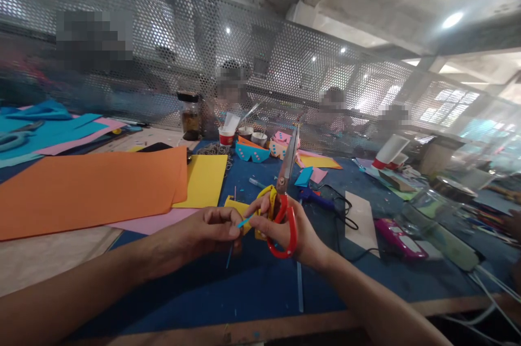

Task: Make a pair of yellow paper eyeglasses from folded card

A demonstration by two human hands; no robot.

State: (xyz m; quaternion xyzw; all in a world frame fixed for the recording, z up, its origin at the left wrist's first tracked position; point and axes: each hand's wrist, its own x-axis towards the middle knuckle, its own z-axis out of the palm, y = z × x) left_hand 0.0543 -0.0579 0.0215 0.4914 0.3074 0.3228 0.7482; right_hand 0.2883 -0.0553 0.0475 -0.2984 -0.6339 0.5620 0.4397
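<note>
My left hand (214, 227) pinches a thin blue strip (245, 222) between thumb and fingertips. A dark blue length (229, 257) hangs below those fingers; whether it is the same strip I cannot tell. My right hand (303, 232) holds red-handled scissors (293, 232), their blades pointing up and away. The right thumb and fingertips also meet the other end of the blue strip. A curled yellow piece (268, 192) sits at the right fingers, partly hidden by them. Behind the hands lies another yellow piece (236, 205).
Orange sheets (93, 186) and a yellow sheet (205, 180) lie left. Cut blue shapes (252, 151), a paper cup (226, 136) and a jar (189, 118) stand behind. Right are a blue glue gun (317, 198), its cable, a magenta device (399, 238) and a clear jar (435, 207). Perforated mesh (260, 80) borders the table.
</note>
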